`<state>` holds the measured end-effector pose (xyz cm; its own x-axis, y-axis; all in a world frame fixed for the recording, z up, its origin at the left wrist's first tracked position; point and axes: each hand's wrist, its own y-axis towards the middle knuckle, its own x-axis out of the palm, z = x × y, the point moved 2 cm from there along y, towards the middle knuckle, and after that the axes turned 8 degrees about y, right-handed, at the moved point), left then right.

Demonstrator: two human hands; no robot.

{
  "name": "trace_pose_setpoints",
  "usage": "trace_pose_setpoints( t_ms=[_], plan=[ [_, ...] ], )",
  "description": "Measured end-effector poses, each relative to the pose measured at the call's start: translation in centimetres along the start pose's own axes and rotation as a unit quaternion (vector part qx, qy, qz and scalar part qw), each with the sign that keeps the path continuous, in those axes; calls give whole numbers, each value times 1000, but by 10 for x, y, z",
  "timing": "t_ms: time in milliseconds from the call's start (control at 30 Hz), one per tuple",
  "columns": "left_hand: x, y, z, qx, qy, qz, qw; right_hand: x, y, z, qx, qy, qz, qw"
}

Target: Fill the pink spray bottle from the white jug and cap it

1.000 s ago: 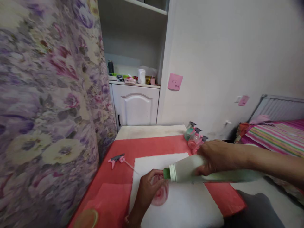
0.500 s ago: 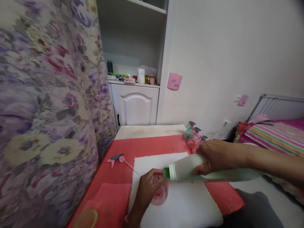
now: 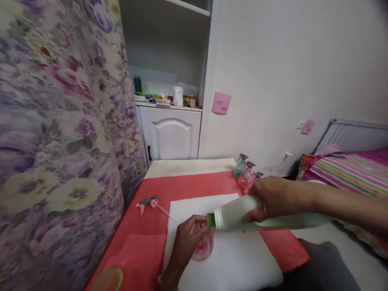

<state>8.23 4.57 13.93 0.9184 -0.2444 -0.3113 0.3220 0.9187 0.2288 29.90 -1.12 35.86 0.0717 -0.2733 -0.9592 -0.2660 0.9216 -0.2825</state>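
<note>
My left hand (image 3: 189, 240) is closed around the neck of a clear pink spray bottle (image 3: 203, 247) standing on a white cloth (image 3: 230, 262). In my right hand (image 3: 266, 198) is a large pale green jug (image 3: 235, 214), tipped nearly level. Its green spout (image 3: 211, 220) meets the pink bottle's mouth beside my left fingertips; whether liquid runs out I cannot tell. Left of the cloth lies a pink and grey spray trigger head (image 3: 148, 203), its thin tube reaching onto the cloth.
Several spray bottles (image 3: 246, 176) with trigger heads stand at the table's back right. A round lid-like object (image 3: 107, 279) rests at the near left on the red tablecloth (image 3: 136, 250). A floral curtain (image 3: 72, 141) hangs to the left, and a bed (image 3: 354, 165) stands at right.
Both hands, the jug and the pink bottle keep the same positions relative to each other. The whole view has shifted slightly.
</note>
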Motion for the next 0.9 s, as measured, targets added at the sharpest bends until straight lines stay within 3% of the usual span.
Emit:
trace_pose_setpoints(
  t_ms=[900],
  plan=[
    [-1, 0, 7, 10, -3, -2, 1000, -6, -3, -7, -2, -19, -4, 1000]
  ],
)
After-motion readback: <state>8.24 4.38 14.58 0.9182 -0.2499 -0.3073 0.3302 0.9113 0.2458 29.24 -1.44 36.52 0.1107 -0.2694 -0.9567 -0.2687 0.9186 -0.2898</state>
